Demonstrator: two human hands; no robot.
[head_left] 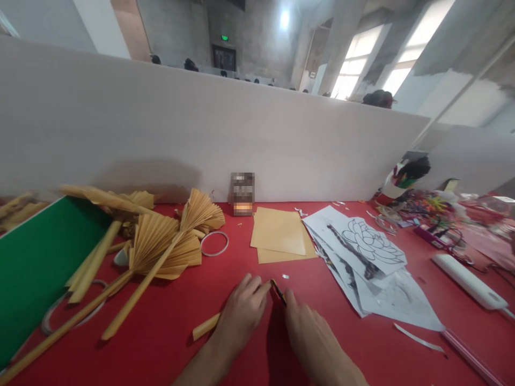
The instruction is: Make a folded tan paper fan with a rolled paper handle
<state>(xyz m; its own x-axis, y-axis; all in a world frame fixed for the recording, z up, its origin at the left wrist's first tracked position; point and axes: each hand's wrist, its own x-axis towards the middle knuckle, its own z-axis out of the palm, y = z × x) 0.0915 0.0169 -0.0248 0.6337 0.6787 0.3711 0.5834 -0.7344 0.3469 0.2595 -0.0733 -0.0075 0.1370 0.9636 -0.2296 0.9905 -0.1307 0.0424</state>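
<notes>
My left hand (244, 306) is closed around a narrow folded strip of tan paper (206, 326). One end of the strip sticks out on the left below the wrist, and the middle lies under my fingers. My right hand (306, 324) grips a slim dark tool (278, 292), whose kind I cannot make out. Its front end meets the tips of my left fingers, where the strip's other end may be. Just beyond, two tan paper sheets (279, 231) lie overlapped on the red table (237, 359). A small white scrap (285, 276) is near the tool.
Pleated tan paper fans (161, 244) with rolled stems spread over the left, beside a green panel (36, 273) and a tape ring (214, 244). Right are flower drawings (368, 249), a white glue gun (466, 280) and a cup of pens (392, 190). A white partition (201, 128) stands behind.
</notes>
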